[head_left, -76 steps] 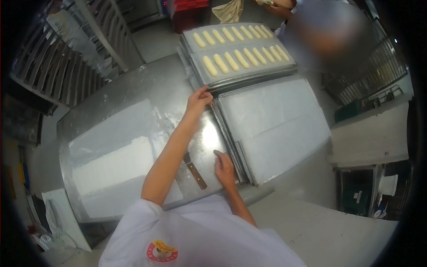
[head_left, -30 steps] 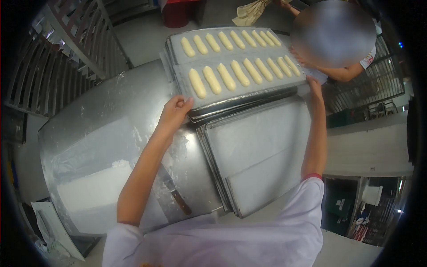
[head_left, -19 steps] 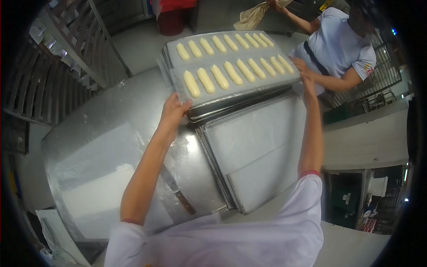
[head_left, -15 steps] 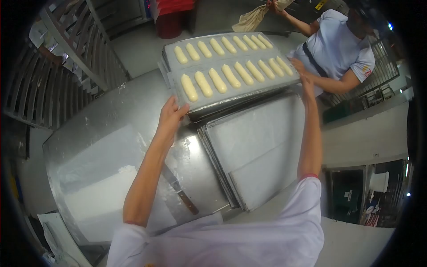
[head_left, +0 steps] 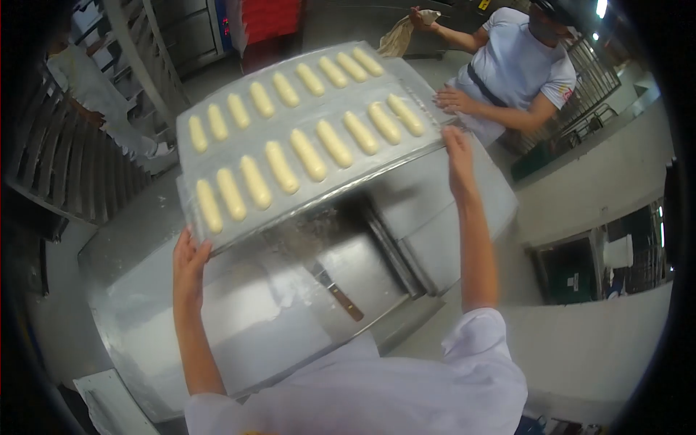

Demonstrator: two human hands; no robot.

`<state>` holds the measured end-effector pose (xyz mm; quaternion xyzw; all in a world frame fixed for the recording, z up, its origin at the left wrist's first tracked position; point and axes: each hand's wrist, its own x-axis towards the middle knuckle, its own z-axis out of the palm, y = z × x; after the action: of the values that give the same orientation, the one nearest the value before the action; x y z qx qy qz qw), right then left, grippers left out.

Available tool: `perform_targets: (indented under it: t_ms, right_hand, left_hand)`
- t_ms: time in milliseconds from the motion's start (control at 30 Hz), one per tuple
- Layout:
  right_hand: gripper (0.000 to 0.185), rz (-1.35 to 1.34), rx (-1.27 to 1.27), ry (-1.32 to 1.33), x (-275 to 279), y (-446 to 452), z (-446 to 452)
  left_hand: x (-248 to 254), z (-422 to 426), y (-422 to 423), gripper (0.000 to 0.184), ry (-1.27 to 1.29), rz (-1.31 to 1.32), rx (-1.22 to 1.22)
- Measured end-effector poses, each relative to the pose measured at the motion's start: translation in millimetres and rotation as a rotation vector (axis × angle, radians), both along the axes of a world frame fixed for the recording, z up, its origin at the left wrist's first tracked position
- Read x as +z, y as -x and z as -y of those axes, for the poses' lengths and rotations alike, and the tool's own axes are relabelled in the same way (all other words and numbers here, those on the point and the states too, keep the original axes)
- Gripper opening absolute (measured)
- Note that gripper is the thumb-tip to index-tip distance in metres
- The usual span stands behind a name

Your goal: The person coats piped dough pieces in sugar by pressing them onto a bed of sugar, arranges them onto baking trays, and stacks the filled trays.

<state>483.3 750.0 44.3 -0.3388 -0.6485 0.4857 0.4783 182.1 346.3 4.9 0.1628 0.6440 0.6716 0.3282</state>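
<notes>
Both my hands carry a metal baking tray [head_left: 250, 129] above the steel table. Two rows of long, pale yellow piped dough strips [head_left: 281, 167] lie on it. My left hand [head_left: 190, 261] is closed on the tray's near left corner, thumb over the rim. At the near right corner, my right hand [head_left: 458, 152] grips the edge. Below the tray, a spatula with a wooden handle [head_left: 346, 302] rests on the table, its blade partly hidden. A stack of flat baking trays [head_left: 435, 250] lies under the right end.
The steel table [head_left: 156, 312] has white powder on it. To the right, a co-worker [head_left: 511, 72] holds a cloth-like piping bag [head_left: 399, 36]. Another person [head_left: 94, 98] stands beside the tall metal rack [head_left: 54, 159] at left. Red stacked containers [head_left: 268, 22] stand at the back.
The tray has moved left and nearer to me, held in both hands, with its left end swung lower. More of the table and the spatula's surroundings show beneath it.
</notes>
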Motion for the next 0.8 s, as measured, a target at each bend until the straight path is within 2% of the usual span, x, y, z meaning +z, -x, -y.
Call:
perform_targets:
  t_ms: [33, 133, 200, 267, 333, 367, 400, 467, 567, 633, 667, 733, 800]
  right_hand:
    - [0.02, 0.018, 0.024, -0.003, -2.8, 13.3, 23.8]
    - [0.022, 0.104, 0.038, 0.041, -14.8, 57.1, 104.5]
    - [0.024, 0.076, 0.081, 0.118, -19.6, 91.1, 167.1]
    - [0.026, 0.097, 0.168, 0.177, -59.7, 115.1, 198.2]
    - [0.025, 0.166, 0.149, 0.188, -91.9, 131.8, 239.4]
    - [0.025, 0.182, 0.171, 0.194, -101.6, 137.4, 260.6]
    - [0.024, 0.187, 0.186, 0.188, -109.1, 139.7, 237.9]
    - [0.025, 0.169, 0.172, 0.26, -133.9, 147.5, 250.5]
    - [0.025, 0.149, 0.23, 0.316, -165.5, 147.6, 229.7]
    - [0.026, 0.202, 0.208, 0.313, -162.4, 155.3, 238.8]
    - [0.026, 0.21, 0.212, 0.298, -166.4, 160.4, 237.6]
    - [0.026, 0.212, 0.182, 0.282, -168.4, 162.9, 241.8]
    - [0.025, 0.325, 0.223, 0.185, -183.5, 159.5, 231.4]
  left_hand:
    - [-4.6, 30.8, 12.0, 0.07, 0.019, -0.003, 0.063]
    - [0.4, 121.0, 35.5, 0.072, 0.004, 0.026, 0.044]
    - [-16.2, 182.3, 58.9, 0.074, 0.032, 0.042, 0.065]
    - [-23.5, 237.3, 64.9, 0.076, 0.099, 0.06, 0.109]
    - [-48.4, 290.4, 67.2, 0.078, 0.163, 0.065, 0.239]
    - [-63.5, 316.2, 74.0, 0.078, 0.131, 0.102, 0.184]
    - [-76.9, 294.8, 80.2, 0.078, 0.086, 0.127, 0.121]
    - [-78.8, 303.2, 75.4, 0.078, 0.214, 0.14, 0.187]
    - [-93.2, 284.8, 82.7, 0.076, 0.263, 0.116, 0.233]
    - [-99.3, 290.5, 98.1, 0.071, 0.312, 0.134, 0.101]
    - [-102.0, 281.4, 100.6, 0.071, 0.297, 0.141, 0.105]
    - [-88.7, 269.9, 92.3, 0.059, 0.312, 0.096, 0.071]
    - [-111.2, 275.9, 111.0, 0.055, 0.317, 0.012, -0.018]
